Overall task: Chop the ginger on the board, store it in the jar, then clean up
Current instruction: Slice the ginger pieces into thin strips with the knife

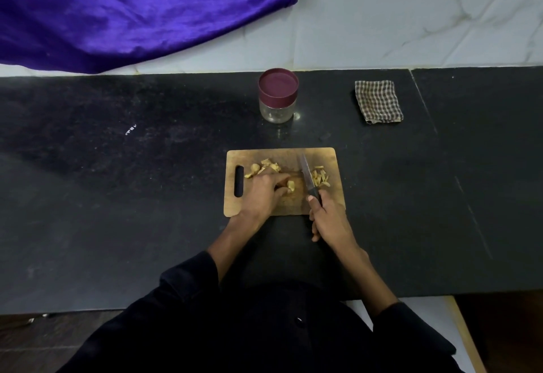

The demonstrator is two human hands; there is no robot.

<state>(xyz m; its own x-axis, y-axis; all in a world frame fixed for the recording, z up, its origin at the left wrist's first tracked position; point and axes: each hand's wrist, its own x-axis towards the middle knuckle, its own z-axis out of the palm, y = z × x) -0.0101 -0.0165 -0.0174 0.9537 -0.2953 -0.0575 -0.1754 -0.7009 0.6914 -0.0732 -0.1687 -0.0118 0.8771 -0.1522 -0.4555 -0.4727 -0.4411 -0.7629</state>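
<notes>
Looking down, we see the black stone counter (147,196) filling the middle of the view, with pale marble-patterned wall tiles (411,14) behind it at twelve o'clock. A purple velvet cloth (132,11) hangs over the wall at ten to eleven o'clock, its lower edge reaching the counter's back line. Our dark sleeves (188,281) rise from six o'clock.

At the centre lies the wooden chopping board (282,208), its handle slot at nine o'clock. Beyond it, toward twelve o'clock and well apart from the board, stands the clear jar (277,96); its maroon lid (278,85) is on, and through the glass we cannot make out anything inside. At about two o'clock from the board a folded checked cloth (378,101) lies flat on the counter.

Our left hand (261,196) rests on the board with its fingers curled down onto a piece of ginger (291,186), holding it in place. Our right hand (327,220) is wrapped round the dark handle of the knife (308,177), whose blade points toward twelve o'clock across the board, between the two heaps.

The unchopped ginger chunks (264,167) sit on the board at the eleven o'clock side of the left hand; the thin cut strips (321,178) lie just beside the blade at its three o'clock side.
</notes>
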